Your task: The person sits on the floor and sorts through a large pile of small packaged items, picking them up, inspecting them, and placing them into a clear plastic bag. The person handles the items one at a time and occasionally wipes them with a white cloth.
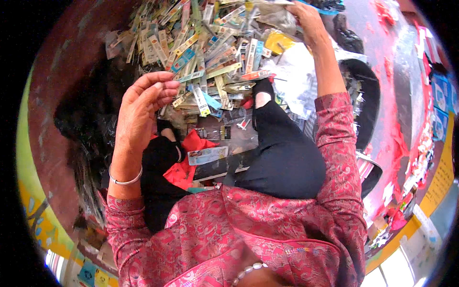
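Note:
Between my legs lies a large heap of flat, narrow printed plastic packets [191,43] in many colours. My left hand [143,100] hovers at the heap's near left side, its fingers loosely bent and nothing visible between them. A pale blue strip [192,76] is right by its fingertips; whether they touch is unclear. Stretched out to the far side, my right hand [306,21] closes its fingers on the edge of a crumpled clear plastic bag [277,15]. Part of those fingers is cut off by the picture's top edge.
White plastic sheeting [296,76] and a yellow packet [278,42] lie below my right hand. Red cloth-like scraps [179,174] and a printed packet [208,155] sit between my legs. Dark fibrous material [91,115] is at left, a black round-edged container [361,95] at right.

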A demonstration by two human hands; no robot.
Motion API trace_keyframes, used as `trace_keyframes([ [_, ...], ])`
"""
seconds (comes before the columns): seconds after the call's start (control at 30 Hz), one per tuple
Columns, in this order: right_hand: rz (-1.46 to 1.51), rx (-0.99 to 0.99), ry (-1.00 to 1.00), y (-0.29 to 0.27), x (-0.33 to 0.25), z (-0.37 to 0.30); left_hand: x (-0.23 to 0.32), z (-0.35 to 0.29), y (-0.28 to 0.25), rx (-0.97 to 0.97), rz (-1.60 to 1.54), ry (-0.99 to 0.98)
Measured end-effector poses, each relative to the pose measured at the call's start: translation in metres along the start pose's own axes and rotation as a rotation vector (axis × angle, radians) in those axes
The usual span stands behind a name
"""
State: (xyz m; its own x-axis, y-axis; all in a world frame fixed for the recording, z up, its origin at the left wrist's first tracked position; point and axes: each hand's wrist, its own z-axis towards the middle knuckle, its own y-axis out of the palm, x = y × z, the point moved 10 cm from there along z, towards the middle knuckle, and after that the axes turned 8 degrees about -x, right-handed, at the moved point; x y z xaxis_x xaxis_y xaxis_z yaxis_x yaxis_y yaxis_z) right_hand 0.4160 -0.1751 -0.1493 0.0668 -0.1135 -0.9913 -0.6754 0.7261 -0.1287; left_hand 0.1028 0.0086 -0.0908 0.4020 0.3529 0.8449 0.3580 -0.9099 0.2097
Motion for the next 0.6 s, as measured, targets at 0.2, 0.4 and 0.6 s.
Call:
trace_keyframes([
  [0.2, 0.893, -0.092, 0.324, 0.039, -0.059, -0.004, -0.013, -0.01, 0.004, -0.048, 0.003, -0.039],
  [0.4, 0.574, 0.115, 0.401, -0.019, 0.014, 0.019, -0.012, -0.003, -0.005, -0.001, -0.117, -0.075],
  [0.6, 0.681, 0.382, 0.437, -0.039, 0.16, 0.015, -0.028, -0.002, 0.006, -0.029, -0.135, -0.148],
])
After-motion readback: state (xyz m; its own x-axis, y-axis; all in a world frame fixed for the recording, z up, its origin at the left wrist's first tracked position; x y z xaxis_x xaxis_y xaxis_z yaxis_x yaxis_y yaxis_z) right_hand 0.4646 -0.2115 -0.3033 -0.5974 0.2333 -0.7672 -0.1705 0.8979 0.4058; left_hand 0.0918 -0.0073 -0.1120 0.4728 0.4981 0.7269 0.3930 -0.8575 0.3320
